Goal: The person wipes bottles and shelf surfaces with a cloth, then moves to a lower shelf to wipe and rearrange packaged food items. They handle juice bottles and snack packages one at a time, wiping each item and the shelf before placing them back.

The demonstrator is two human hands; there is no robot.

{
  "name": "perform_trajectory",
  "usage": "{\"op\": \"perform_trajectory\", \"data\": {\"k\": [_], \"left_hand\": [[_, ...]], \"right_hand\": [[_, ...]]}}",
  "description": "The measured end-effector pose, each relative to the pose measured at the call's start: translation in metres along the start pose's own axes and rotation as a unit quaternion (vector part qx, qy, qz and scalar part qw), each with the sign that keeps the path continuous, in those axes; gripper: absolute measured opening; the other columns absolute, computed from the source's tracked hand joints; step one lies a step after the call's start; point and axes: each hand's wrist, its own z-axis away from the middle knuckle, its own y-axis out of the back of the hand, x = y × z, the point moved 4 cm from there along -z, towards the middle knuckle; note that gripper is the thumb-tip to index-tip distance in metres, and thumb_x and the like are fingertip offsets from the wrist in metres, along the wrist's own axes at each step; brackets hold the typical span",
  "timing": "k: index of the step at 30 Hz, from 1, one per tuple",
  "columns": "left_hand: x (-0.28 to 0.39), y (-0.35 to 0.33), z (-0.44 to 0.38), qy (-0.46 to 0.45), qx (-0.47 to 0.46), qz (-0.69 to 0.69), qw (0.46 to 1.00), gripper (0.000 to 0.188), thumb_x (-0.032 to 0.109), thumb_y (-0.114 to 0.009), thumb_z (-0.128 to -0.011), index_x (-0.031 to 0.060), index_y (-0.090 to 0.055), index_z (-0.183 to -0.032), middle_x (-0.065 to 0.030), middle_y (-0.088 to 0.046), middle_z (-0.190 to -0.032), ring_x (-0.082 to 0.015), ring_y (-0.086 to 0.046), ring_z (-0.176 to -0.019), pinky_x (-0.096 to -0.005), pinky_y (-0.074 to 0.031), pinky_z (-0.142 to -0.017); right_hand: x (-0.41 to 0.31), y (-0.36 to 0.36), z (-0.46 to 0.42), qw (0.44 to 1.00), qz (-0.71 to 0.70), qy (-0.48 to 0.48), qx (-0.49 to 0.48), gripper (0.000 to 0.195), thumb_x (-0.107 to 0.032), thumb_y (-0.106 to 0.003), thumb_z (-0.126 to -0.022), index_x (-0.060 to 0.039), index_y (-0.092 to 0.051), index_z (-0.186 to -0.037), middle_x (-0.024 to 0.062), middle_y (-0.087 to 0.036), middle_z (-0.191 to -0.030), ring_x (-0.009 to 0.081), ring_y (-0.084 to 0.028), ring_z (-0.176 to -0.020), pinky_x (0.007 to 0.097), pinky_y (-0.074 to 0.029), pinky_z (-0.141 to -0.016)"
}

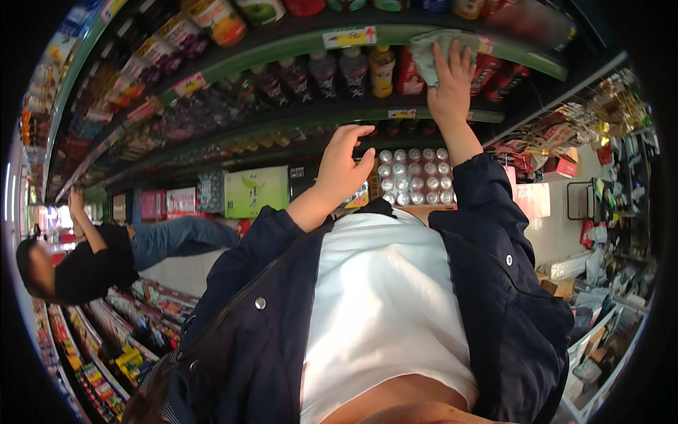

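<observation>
My right hand [452, 66] presses a pale green cloth [426, 47] against the green front edge of a shelf [296, 46], near its right end. The fingers lie spread over the cloth, which partly covers a price tag [484, 45]. Lower and to the left, my left hand [347, 161] hovers with curved fingers and the thumb apart, holding nothing. Behind the cloth stand red packages [410, 74] and a yellow-labelled drink bottle [382, 71], with dark-capped bottles [352, 74] beside them.
Large juice bottles [214, 21] line the shelf above. Below stand a shrink-wrapped pack of cans [416, 177] and a light green carton [256, 192]. Another person [90, 259] stands at the shelves on the left. Hanging snack bags [561, 132] are at right; stocked shelves [106, 344] lie lower left.
</observation>
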Motion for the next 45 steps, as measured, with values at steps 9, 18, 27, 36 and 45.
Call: {"op": "perform_trajectory", "data": {"k": [9, 18, 27, 36, 45], "left_hand": [[-0.02, 0.019, 0.021, 0.091, 0.014, -0.002, 0.996, 0.037, 0.001, -0.062, -0.085, 0.0032, -0.058, -0.121, -0.012, -0.056, -0.116, -0.0225, -0.057, -0.106, -0.0309, -0.047, -0.088], [-0.056, 0.021, 0.044, 0.139, 0.055, 0.044, 0.988, 0.044, 0.003, -0.064, -0.086, 0.003, -0.051, -0.128, -0.013, -0.055, -0.115, -0.0216, -0.059, -0.102, -0.0308, -0.049, -0.084], [-0.088, -0.021, 0.041, 0.251, -0.062, 0.124, 0.958, 0.058, 0.003, -0.064, -0.086, 0.0009, -0.039, -0.139, -0.0151, -0.05, -0.123, -0.0175, -0.06, -0.098, -0.0302, -0.052, -0.077], [-0.09, -0.048, 0.021, 0.285, -0.155, 0.07, 0.943, 0.063, 0.007, -0.065, -0.087, -0.0003, -0.035, -0.142, -0.0158, -0.05, -0.124, -0.0175, -0.061, -0.095, -0.0291, -0.052, -0.075], [-0.1, -0.054, 0.022, 0.317, -0.206, 0.063, 0.924, 0.066, 0.008, -0.065, -0.087, -0.0012, -0.032, -0.144, -0.0168, -0.049, -0.125, -0.0168, -0.062, -0.094, -0.0288, -0.052, -0.076]], "right_hand": [[-0.059, -0.033, -0.006, 0.992, 0.036, 0.086, -0.087, 0.083, -0.004, -0.064, -0.067, -0.0326, -0.044, -0.143, 0.0035, -0.031, -0.155, 0.0311, -0.024, -0.145, 0.0616, -0.017, -0.113], [0.034, -0.025, 0.051, 0.986, -0.107, -0.117, 0.051, 0.061, 0.001, -0.053, -0.079, -0.0092, -0.049, -0.139, 0.0236, -0.036, -0.148, 0.0414, -0.034, -0.137, 0.0447, -0.03, -0.112], [0.08, -0.082, 0.254, 0.418, -0.505, -0.754, 0.031, 0.031, -0.016, -0.049, -0.096, -0.002, -0.052, -0.124, 0.0146, -0.061, -0.116, 0.0296, -0.062, -0.102, 0.0421, -0.051, -0.089], [0.174, -0.076, 0.278, 0.461, -0.416, -0.779, 0.091, 0.033, -0.016, -0.048, -0.096, -0.0002, -0.052, -0.125, 0.0143, -0.062, -0.116, 0.0292, -0.062, -0.103, 0.0426, -0.052, -0.088], [0.284, -0.085, 0.214, 0.657, -0.302, -0.687, 0.068, 0.033, -0.019, -0.051, -0.091, -0.005, -0.053, -0.122, 0.018, -0.062, -0.108, 0.031, -0.062, -0.096, 0.0396, -0.05, -0.08]]}}
